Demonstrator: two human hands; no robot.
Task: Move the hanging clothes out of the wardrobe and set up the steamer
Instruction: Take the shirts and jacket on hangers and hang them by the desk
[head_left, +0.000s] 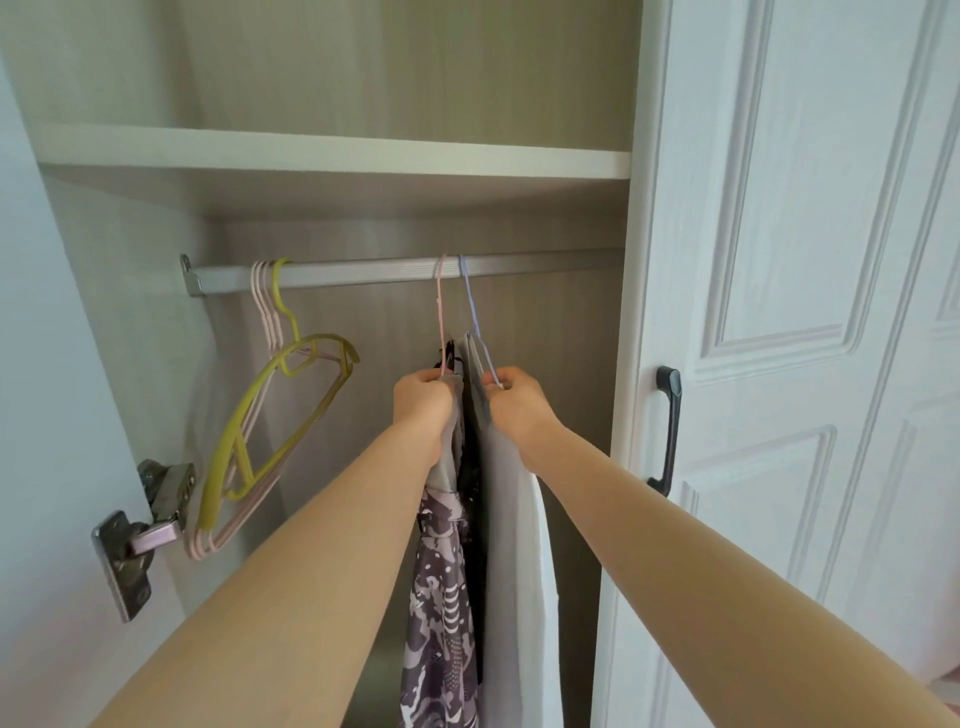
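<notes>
Inside the open wardrobe, a metal rail (363, 273) carries two clothed hangers near its right part. My left hand (422, 401) grips the neck of the pink hanger (440, 312), which bears a grey and purple patterned garment (441, 613). My right hand (514, 402) grips the neck of the lilac hanger (474, 312), which bears a light grey and white garment (514, 571). Both hooks sit on the rail. No steamer is in view.
Several bare hangers, one yellow-green (270, 415) and the others pink, hang at the rail's left end. A shelf (332, 156) runs above the rail. The white door (789, 312) with a dark handle (667, 431) stands at the right; a metal hinge (140, 535) sits at the left.
</notes>
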